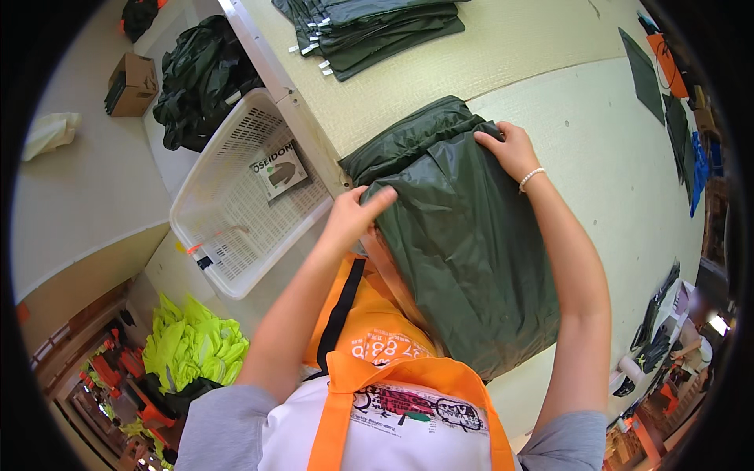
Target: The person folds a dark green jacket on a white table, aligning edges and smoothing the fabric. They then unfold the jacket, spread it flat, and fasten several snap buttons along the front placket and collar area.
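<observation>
A dark green, shiny rain garment (471, 259) lies spread over the table's near edge, its lower part hanging toward my body. At its left edge, my left hand (357, 216) pinches the fabric between thumb and fingers. On the far right corner, my right hand (510, 153), with a beaded bracelet at the wrist, grips the edge with the thumb on top. Just beyond the hands the same fabric is bunched into a thick fold (420, 137). Whether that fold is one piece with the garment or another beneath it, I cannot tell.
A stack of folded green garments (393, 35) with white tags lies at the far side. To the left stands a white plastic basket (228, 196) holding a flat printed packet (280, 173). Beyond are a dark green heap (200, 78), a cardboard box (135, 85) and yellow garments (192, 345).
</observation>
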A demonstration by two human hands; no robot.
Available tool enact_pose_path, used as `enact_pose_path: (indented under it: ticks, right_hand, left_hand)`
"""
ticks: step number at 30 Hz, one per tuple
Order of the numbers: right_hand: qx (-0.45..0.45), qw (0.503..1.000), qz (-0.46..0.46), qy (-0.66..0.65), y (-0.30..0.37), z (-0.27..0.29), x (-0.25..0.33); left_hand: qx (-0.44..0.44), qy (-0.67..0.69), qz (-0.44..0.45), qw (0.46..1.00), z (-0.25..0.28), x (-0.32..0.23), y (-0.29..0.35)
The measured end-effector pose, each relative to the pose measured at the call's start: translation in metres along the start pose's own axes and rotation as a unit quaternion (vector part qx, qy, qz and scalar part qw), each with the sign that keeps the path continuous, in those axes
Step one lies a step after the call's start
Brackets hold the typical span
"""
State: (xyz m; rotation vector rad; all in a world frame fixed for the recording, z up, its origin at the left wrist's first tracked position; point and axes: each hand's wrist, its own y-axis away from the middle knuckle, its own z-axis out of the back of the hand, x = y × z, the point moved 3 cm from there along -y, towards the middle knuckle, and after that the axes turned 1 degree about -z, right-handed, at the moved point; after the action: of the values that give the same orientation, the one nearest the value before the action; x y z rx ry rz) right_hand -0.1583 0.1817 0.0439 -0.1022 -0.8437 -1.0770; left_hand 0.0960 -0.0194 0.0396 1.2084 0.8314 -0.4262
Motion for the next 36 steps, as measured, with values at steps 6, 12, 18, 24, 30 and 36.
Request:
enact_pose_path:
  ticks: [6,12,18,24,30,36]
  right_hand:
    - [-0.050,0.986,0.078,-0.141,0.007,-0.003,0.003]
    - [0.013,0.986,0.014,-0.166,-0.012,-0.001,0.007]
    - [-0.032,0.999,0.009,-0.028,-0.015,-0.008,0.001]
    - [-0.059,0.998,-0.020,0.018,0.001,-0.004,0.029]
    - [-0.094,0.925,0.199,0.311,0.108,0.003,0.027]
    - [-0.215,0.936,0.092,0.261,0.046,-0.047,0.031]
  left_hand:
    - [-0.123,-0.175,-0.211,0.954,0.011,0.005,0.017]
    - [-0.045,0.089,0.076,0.992,0.011,0.033,-0.006]
    - [-0.231,-0.294,-0.463,0.804,0.012,-0.064,0.014]
    - [-0.042,-0.573,-0.478,0.664,-0.041,-0.075,-0.053]
    - [-0.026,-0.553,-0.482,0.679,-0.043,-0.065,-0.070]
    - [0.011,-0.541,-0.501,0.675,-0.040,-0.069,-0.074]
